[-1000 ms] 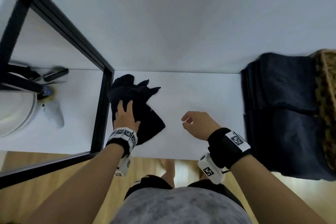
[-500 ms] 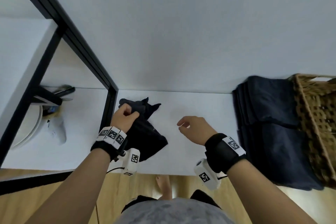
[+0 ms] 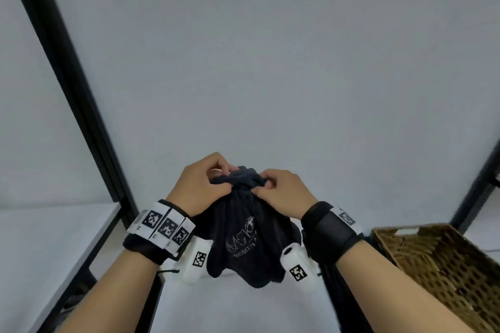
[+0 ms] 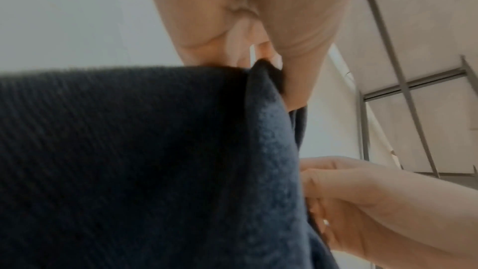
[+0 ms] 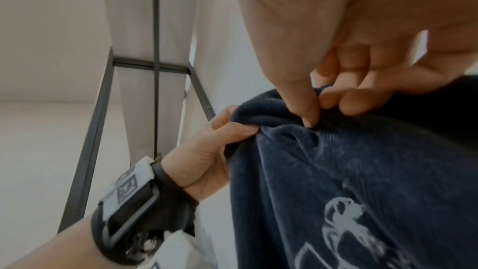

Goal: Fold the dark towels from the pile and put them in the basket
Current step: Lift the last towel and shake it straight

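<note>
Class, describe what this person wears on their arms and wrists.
Both forearms are bare, with no sleeves. Each wrist carries a black strap: the left wrist band bears three white squares with black coded markers, the right wrist band one. A white marked camera hangs under each wrist.

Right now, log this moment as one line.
stage: unbunching before fold | left hand: pinches dark towel top edge | right hand: pinches same edge | towel: lifted, hanging, bunched | wicker basket: right of towel

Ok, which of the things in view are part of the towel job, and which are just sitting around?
Part of the job:
- dark towel, held up bunched by left hand and right hand
- wicker basket, on the right

Just there:
- black shelf frame
- white shelf below
</note>
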{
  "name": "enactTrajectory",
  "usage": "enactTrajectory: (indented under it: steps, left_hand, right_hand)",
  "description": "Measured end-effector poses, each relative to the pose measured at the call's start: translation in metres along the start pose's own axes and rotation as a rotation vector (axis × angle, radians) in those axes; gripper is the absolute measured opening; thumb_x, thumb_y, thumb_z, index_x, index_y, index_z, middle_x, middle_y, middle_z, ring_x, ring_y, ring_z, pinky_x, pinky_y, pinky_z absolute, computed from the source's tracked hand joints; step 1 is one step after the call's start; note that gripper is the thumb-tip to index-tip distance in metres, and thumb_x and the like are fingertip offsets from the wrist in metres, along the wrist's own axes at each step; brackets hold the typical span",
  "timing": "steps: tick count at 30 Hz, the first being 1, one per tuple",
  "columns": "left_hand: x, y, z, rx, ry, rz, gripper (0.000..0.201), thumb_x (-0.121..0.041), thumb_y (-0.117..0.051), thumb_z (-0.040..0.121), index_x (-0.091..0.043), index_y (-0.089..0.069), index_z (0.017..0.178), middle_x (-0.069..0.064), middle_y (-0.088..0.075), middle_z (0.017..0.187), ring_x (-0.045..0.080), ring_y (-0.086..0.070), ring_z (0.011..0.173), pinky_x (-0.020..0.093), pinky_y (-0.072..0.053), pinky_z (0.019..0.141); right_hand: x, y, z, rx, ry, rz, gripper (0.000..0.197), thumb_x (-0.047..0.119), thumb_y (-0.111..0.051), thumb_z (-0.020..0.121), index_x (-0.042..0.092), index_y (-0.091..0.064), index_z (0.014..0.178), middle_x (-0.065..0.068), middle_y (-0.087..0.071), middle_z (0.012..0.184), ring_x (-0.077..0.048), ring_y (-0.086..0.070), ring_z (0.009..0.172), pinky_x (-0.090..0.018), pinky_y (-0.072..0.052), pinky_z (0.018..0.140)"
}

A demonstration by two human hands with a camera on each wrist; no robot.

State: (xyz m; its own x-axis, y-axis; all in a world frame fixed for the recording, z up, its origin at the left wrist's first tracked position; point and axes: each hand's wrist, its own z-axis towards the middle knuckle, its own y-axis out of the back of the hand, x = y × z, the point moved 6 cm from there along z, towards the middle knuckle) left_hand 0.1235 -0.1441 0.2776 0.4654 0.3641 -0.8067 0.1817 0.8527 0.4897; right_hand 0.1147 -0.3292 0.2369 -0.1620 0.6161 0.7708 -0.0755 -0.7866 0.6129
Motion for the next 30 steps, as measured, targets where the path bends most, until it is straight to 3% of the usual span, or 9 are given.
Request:
enactTrajectory:
  steps: [5, 8, 10, 14, 17, 21, 24, 27, 30]
  left_hand:
    - [-0.094, 0.045, 0.037, -0.154, -0.145, 0.007, 0.027, -0.021, -0.082, 0.071, -0.033, -0.064, 0.086, -0.016, -0.072, 0.1, 0.004, -0.07, 0.085, 0.02, -0.055, 0.073]
    - [-0.122, 0.049, 0.046, -0.015, -0.129, 0.012, 0.058, -0.052, -0.081, 0.06, -0.053, -0.056, 0.112, -0.03, -0.06, 0.115, 0.003, -0.068, 0.081, 0.012, -0.05, 0.073]
    - [-0.144, 0.048, 0.049, 0.004, -0.13, 0.011, 0.057, -0.059, -0.075, 0.069, -0.052, -0.051, 0.12, -0.027, -0.054, 0.126, 0.005, -0.067, 0.076, 0.016, -0.047, 0.071]
    - [-0.176, 0.042, 0.057, -0.035, -0.123, 0.048, 0.035, -0.047, -0.06, 0.089, -0.036, -0.059, 0.122, -0.018, -0.06, 0.125, -0.003, -0.063, 0.095, 0.023, -0.05, 0.086]
    - [-0.188, 0.025, 0.057, 0.094, -0.051, -0.1, 0.035, -0.031, -0.063, 0.092, -0.019, -0.061, 0.125, -0.003, -0.067, 0.121, 0.008, -0.062, 0.111, 0.03, -0.05, 0.093]
    - [-0.195, 0.015, 0.046, 0.09, -0.056, -0.072, 0.008, -0.008, -0.07, 0.085, -0.01, -0.069, 0.093, 0.002, -0.07, 0.082, 0.014, -0.066, 0.079, 0.029, -0.053, 0.079]
    - [-0.191, 0.001, 0.033, 0.072, -0.048, -0.102, 0.011, -0.002, -0.066, 0.085, -0.012, -0.064, 0.081, 0.006, -0.069, 0.088, 0.014, -0.067, 0.085, 0.035, -0.054, 0.086]
    - [-0.181, -0.021, 0.016, 0.196, 0.004, -0.331, 0.027, -0.011, -0.074, 0.081, -0.015, -0.059, 0.103, 0.007, -0.063, 0.117, 0.017, -0.067, 0.101, 0.039, -0.057, 0.082]
    - [-0.17, -0.04, 0.002, 0.316, -0.034, -0.107, 0.065, -0.025, -0.082, 0.073, -0.028, -0.05, 0.129, -0.003, -0.06, 0.126, 0.011, -0.062, 0.113, 0.035, -0.053, 0.091]
  right_hand:
    - [0.072, 0.099, -0.003, -0.338, 0.16, 0.127, 0.007, 0.036, -0.07, 0.084, 0.03, -0.066, 0.084, 0.004, -0.064, 0.075, -0.006, -0.059, 0.069, -0.009, -0.04, 0.059]
    - [0.108, 0.134, -0.004, -0.377, 0.232, 0.175, 0.004, 0.032, -0.07, 0.083, 0.03, -0.066, 0.082, 0.001, -0.066, 0.08, -0.018, -0.065, 0.078, -0.028, -0.056, 0.073]
    - [0.137, 0.154, -0.008, -0.379, 0.289, 0.18, 0.005, 0.024, -0.071, 0.081, 0.028, -0.068, 0.082, 0.001, -0.066, 0.079, -0.02, -0.066, 0.081, -0.038, -0.058, 0.079]
    - [0.175, 0.178, -0.022, -0.437, 0.409, 0.042, 0.015, 0.016, -0.07, 0.076, 0.03, -0.064, 0.077, 0.009, -0.062, 0.069, 0.0, -0.057, 0.067, -0.008, -0.043, 0.062]
    - [0.178, 0.187, -0.036, -0.505, 0.412, -0.075, 0.019, 0.013, -0.07, 0.073, 0.028, -0.059, 0.073, 0.011, -0.053, 0.072, -0.002, -0.05, 0.067, -0.009, -0.035, 0.059]
    - [0.165, 0.192, -0.051, -0.511, 0.394, -0.158, 0.016, 0.013, -0.073, 0.072, 0.022, -0.059, 0.071, 0.005, -0.051, 0.094, -0.01, -0.049, 0.088, -0.013, -0.036, 0.072]
    - [0.15, 0.193, -0.058, -0.422, 0.338, -0.067, 0.016, 0.015, -0.067, 0.075, 0.02, -0.055, 0.066, 0.012, -0.061, 0.081, -0.003, -0.055, 0.077, -0.012, -0.039, 0.064]
    - [0.146, 0.19, -0.064, -0.417, 0.315, -0.085, 0.025, 0.021, -0.065, 0.076, 0.022, -0.045, 0.061, 0.01, -0.051, 0.059, -0.002, -0.046, 0.056, -0.013, -0.034, 0.051]
    - [0.147, 0.184, -0.069, -0.388, 0.323, -0.106, 0.022, 0.025, -0.069, 0.074, 0.021, -0.049, 0.065, 0.008, -0.056, 0.064, -0.004, -0.048, 0.06, -0.011, -0.038, 0.052]
